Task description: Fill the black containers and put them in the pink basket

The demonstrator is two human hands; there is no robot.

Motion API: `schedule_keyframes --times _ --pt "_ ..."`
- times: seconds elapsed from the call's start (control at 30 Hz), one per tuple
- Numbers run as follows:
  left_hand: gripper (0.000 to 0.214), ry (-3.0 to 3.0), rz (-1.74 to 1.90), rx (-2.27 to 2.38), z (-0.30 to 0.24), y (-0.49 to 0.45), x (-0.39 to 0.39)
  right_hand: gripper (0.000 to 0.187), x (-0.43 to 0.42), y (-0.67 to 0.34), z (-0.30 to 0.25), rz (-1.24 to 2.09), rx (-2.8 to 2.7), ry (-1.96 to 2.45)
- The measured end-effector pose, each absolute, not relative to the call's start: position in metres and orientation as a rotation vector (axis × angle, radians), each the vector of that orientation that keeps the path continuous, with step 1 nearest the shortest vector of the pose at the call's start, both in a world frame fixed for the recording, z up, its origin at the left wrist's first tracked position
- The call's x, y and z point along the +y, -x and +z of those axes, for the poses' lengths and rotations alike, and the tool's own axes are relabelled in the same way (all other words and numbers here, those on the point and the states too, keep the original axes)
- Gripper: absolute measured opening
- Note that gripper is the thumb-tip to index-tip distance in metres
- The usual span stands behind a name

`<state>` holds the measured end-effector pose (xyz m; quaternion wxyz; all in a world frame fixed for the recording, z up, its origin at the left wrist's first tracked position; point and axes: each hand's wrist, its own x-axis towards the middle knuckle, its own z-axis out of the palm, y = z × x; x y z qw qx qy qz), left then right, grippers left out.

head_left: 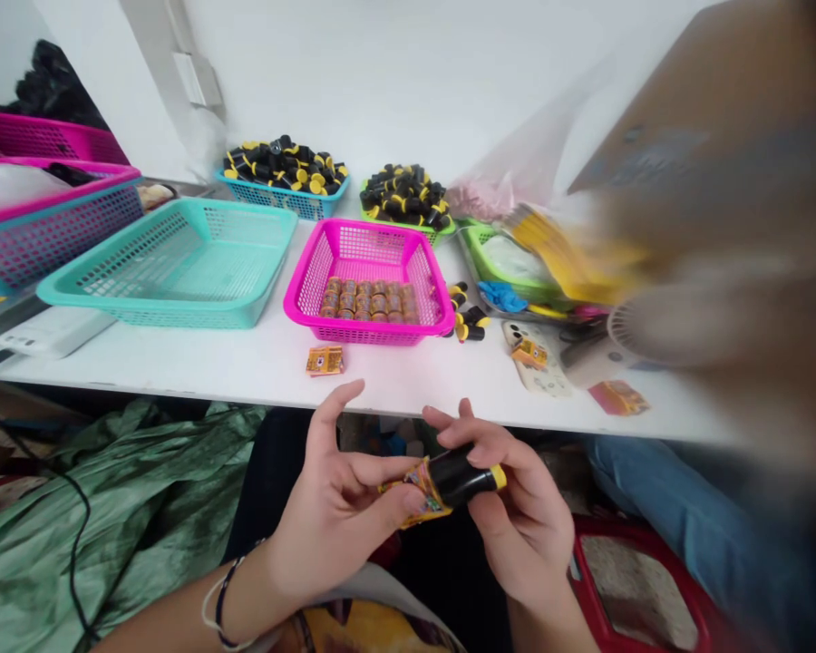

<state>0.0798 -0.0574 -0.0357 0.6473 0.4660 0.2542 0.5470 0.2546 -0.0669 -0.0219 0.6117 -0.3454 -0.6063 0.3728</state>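
Just off the table's front edge, my left hand [344, 503] pinches an orange printed sleeve [425, 494] between thumb and fingers. One end of a black cylinder with a yellow end [457, 478] sits in that sleeve. My right hand [527, 508] grips the cylinder near its yellow end, thumb below and fingers above. Ahead of my hands, a magenta basket [371, 334] holds rows of small orange-brown printed cylinders [371, 301]. A small stack of folded orange printed sleeves [325, 360] lies on the table in front of that basket.
Behind, a blue basket [282, 199] and a green basket [442, 234] are heaped with black-and-yellow cylinders. A teal basket [156, 313] stands left, near a white power bank [54, 333]. Rightward lie loose cylinders [471, 324], a phone [544, 370] and more orange sleeves [618, 397]. Another person's blurred arm crosses there.
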Motion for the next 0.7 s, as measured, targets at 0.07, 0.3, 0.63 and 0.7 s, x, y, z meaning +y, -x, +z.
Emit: schedule_keyframes --times 0.07,0.3,0.63,0.7 --pt "0.096 -1.005 1.254 0.567 -0.036 -0.081 -0.058 0.016 -0.068 -0.254 -0.022 0.810 -1.399 0.799" --pt "0.103 -0.942 1.276 0.527 -0.031 -0.081 -0.054 0.018 -0.068 -0.254 -0.023 0.777 -1.487 0.789" --pt "0.111 -0.920 1.291 0.686 -0.019 -0.078 -0.051 0.043 -0.055 -0.257 -0.020 0.633 -1.701 0.820" --pt "0.102 -0.950 1.315 0.662 -0.020 -0.079 -0.049 0.054 -0.056 -0.255 -0.021 0.479 -1.689 0.816"
